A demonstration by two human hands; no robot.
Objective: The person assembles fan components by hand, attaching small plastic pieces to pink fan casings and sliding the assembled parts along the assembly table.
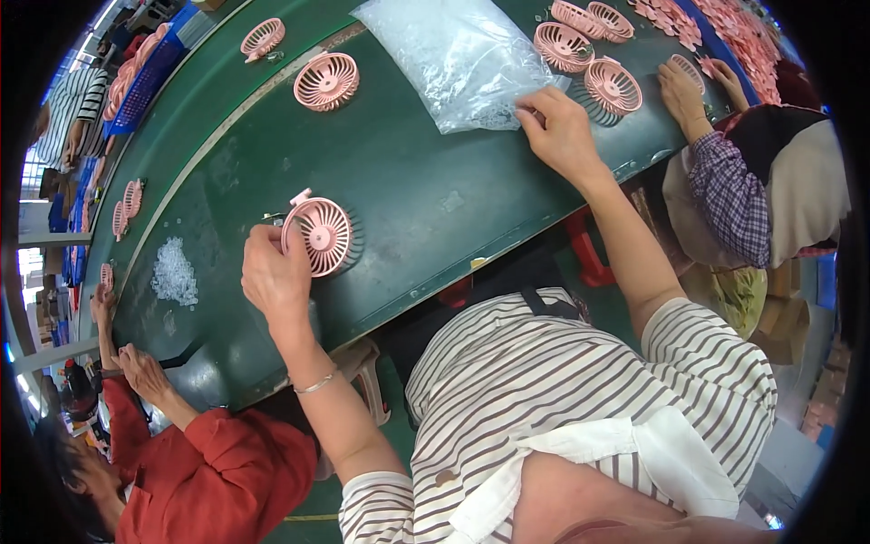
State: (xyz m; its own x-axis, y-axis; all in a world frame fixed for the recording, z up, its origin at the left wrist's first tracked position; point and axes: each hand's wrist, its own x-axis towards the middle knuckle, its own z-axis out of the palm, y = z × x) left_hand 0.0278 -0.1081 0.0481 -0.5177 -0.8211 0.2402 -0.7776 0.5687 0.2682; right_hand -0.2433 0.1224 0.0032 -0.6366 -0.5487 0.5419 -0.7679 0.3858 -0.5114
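The left hand gripped a pink fan standing on edge on the green belt, while the right hand pinched the corner of a clear plastic bag farther up the belt.

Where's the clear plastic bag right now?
In the head view, the clear plastic bag lies top centre on the green belt, under the right hand.

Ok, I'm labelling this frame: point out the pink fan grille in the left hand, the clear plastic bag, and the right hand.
pink fan grille [319, 236], head view, centre hub.
clear plastic bag [453, 54], head view, middle.
right hand [557, 131], head view, back of hand.
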